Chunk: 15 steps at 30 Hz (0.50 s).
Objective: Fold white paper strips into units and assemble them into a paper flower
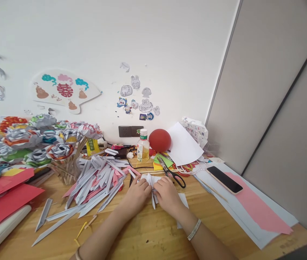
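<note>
Between my two hands is a piece of folded white paper (149, 178), its creased part standing up in the middle and a narrow point reaching toward me. My left hand (139, 190) grips its left side, fingers pressed together. On the other side my right hand (166, 192) pinches the paper, with a silver bracelet (194, 229) on that wrist. Scissors (172, 174) with dark handles lie just beyond my right hand. Another white paper sheet (183, 202) lies partly under my right forearm. To the left is a heap of folded paper strips (99, 180), grey-white and pink.
Paper flowers (38, 141) on sticks crowd the left back. Red paper (9, 209) lies at far left. A small bottle (143, 148) and a red balloon (159, 140) stand near the wall. A phone (225, 180) rests on paper sheets at right.
</note>
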{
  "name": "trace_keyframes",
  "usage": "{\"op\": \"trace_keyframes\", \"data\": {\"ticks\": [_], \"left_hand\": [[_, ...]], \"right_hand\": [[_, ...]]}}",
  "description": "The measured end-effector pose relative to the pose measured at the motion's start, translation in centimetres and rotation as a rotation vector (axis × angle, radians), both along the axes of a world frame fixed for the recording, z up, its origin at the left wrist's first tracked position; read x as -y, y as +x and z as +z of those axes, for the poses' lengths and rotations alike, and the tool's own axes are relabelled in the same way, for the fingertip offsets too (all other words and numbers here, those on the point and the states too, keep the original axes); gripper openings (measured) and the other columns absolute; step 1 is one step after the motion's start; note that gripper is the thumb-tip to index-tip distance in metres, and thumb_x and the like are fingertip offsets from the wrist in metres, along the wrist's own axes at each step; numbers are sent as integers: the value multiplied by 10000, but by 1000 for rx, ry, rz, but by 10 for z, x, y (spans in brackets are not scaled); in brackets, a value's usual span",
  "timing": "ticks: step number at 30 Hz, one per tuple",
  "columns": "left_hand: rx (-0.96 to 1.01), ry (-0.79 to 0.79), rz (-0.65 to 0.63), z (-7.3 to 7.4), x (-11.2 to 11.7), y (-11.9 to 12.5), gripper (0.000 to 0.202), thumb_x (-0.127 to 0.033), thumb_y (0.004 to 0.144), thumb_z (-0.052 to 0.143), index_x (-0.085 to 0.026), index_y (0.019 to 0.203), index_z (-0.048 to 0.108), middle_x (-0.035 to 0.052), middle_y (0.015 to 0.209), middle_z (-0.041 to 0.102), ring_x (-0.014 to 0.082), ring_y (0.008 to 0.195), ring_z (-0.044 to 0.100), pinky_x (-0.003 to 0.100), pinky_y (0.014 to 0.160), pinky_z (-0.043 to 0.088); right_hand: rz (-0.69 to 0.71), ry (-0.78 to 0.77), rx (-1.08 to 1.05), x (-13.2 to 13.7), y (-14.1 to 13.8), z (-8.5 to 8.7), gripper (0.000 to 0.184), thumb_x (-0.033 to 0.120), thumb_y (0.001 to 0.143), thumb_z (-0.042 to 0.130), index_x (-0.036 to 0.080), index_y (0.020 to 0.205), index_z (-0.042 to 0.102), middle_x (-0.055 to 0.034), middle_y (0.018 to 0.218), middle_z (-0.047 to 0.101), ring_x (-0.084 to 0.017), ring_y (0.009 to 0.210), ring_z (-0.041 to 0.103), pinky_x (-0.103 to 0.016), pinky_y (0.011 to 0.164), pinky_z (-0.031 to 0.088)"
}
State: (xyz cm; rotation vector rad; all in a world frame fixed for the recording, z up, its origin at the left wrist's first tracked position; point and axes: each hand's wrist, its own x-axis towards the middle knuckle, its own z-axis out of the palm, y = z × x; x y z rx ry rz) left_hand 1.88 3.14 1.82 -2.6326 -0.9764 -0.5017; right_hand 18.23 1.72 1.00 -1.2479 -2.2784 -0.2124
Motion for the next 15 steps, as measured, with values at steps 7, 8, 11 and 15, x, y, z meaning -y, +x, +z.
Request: {"op": "trace_keyframes", "data": {"ticks": [7,8,11,15], "left_hand": [[42,-106,-6,4,2,0,218,-25,798,377,-171,752,531,38,755,569,182,764,507,359,808,379],[50,-139,0,4,2,1,218,-29,803,366,-168,756,527,42,765,571,182,765,511,342,782,392],[105,-205,43,0,3,3,202,-54,822,341,-157,804,513,61,824,577,189,787,522,319,739,410],[108,-263,68,0,3,4,219,-48,809,339,-155,881,516,82,895,595,200,855,536,343,793,404]], "right_hand": [[3,32,93,-5,-1,-6,112,124,827,484,163,760,566,-50,769,587,-194,783,481,-324,778,349],[3,34,101,-6,-1,-7,139,111,830,472,163,737,561,-47,749,583,-190,764,481,-319,765,351],[-9,29,86,-9,1,-9,176,83,830,450,165,714,554,-37,714,576,-181,731,479,-304,721,355],[-12,7,67,-10,2,-10,185,87,842,429,166,738,560,-39,731,585,-180,739,490,-301,704,356]]}}
